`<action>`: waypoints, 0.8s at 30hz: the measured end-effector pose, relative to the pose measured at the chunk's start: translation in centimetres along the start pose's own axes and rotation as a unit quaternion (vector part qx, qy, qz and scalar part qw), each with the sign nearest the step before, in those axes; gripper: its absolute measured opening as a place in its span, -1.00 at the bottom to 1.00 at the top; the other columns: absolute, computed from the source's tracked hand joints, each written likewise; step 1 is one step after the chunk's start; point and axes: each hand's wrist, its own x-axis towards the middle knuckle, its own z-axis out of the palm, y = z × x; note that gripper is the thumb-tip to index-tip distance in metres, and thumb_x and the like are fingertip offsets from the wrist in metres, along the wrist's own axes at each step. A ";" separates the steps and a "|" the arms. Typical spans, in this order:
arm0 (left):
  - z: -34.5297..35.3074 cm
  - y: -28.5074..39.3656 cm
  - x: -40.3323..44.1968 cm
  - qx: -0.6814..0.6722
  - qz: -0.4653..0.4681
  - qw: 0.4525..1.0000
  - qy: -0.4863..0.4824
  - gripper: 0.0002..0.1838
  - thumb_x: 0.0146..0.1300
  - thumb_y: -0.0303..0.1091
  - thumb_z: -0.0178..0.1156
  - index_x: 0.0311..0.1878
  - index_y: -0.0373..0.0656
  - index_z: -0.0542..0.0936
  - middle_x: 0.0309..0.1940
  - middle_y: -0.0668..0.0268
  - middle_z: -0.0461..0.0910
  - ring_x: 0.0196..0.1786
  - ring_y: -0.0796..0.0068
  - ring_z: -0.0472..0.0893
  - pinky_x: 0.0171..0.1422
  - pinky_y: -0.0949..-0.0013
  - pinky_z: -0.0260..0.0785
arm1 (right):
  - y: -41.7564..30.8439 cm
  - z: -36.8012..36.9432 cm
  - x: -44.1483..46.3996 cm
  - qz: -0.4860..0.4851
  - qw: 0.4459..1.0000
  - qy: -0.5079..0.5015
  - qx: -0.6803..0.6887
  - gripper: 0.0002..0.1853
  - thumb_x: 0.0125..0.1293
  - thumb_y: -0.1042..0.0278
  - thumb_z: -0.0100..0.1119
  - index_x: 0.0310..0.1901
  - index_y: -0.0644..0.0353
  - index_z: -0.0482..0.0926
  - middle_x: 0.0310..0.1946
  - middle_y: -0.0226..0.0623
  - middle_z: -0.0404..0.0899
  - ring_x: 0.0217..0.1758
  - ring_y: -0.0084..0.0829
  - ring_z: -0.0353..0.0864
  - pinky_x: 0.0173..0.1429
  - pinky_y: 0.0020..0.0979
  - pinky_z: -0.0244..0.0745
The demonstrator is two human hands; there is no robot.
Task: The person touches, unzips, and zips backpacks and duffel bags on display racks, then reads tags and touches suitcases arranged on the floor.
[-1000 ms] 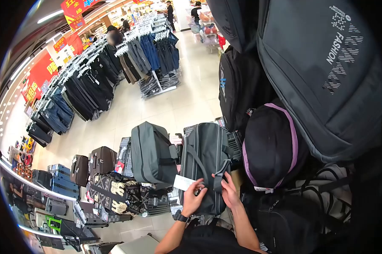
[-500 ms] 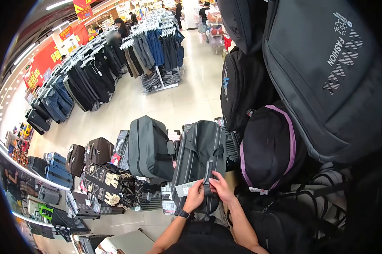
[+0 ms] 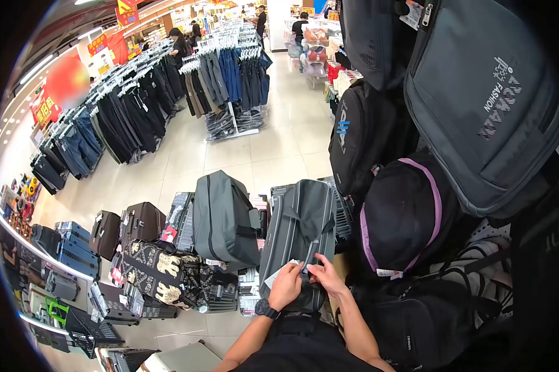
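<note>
A dark grey duffel bag (image 3: 292,217) lies on top of upright suitcases in front of me. My left hand (image 3: 286,285), with a black watch on its wrist, is closed at the strap of this bag, beside a white tag (image 3: 272,279). Close to its right, my right hand (image 3: 326,277) pinches the same grey strap (image 3: 311,250) between thumb and fingers. A second grey bag (image 3: 220,217) stands just left of the duffel. To the right is a black backpack with purple trim (image 3: 400,214).
Large backpacks (image 3: 484,105) hang close on the right. A patterned elephant bag (image 3: 162,273) and brown suitcases (image 3: 144,221) are on the left. Trouser racks (image 3: 137,111) stand beyond the tiled floor (image 3: 279,146), with people (image 3: 179,46) farther back.
My hands have come together at the strap, and the right hand has moved left. The white tag is now partly covered by my left hand. The view has shifted slightly.
</note>
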 end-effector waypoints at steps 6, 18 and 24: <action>-0.4 -0.1 -1.0 0.025 0.040 0.998 -0.031 -0.55 0.36 -0.47 0.22 0.31 -0.29 0.60 0.16 0.00 0.58 0.14 -0.10 0.65 0.24 0.00 0.53 | 2.4 0.2 0.0 -0.034 0.998 0.057 -0.001 -0.27 0.49 0.32 0.44 0.54 0.29 0.26 -0.26 -0.43 0.64 -0.37 -0.63 0.57 -0.24 -0.51 0.51; 0.2 -2.2 -2.6 0.096 0.164 0.979 -0.070 -0.47 0.21 -0.44 0.31 0.29 -0.23 0.58 0.39 0.00 0.49 0.14 -0.07 0.60 0.20 -0.04 0.50 | 4.9 0.1 -0.9 -0.116 0.979 0.164 0.030 -0.39 0.44 0.62 0.30 0.48 0.32 0.35 -0.07 -0.25 0.77 -0.11 -0.54 0.75 -0.04 -0.48 0.66; 0.4 -1.8 -2.3 0.134 0.142 0.976 -0.098 -0.40 0.20 -0.41 0.31 0.36 -0.19 0.52 0.59 -0.07 0.31 0.15 -0.08 0.58 0.20 -0.06 0.48 | 5.1 0.4 -0.8 -0.136 0.973 0.187 0.018 -0.40 0.41 0.67 0.25 0.46 0.33 0.37 -0.08 -0.23 0.76 -0.12 -0.53 0.75 -0.04 -0.49 0.66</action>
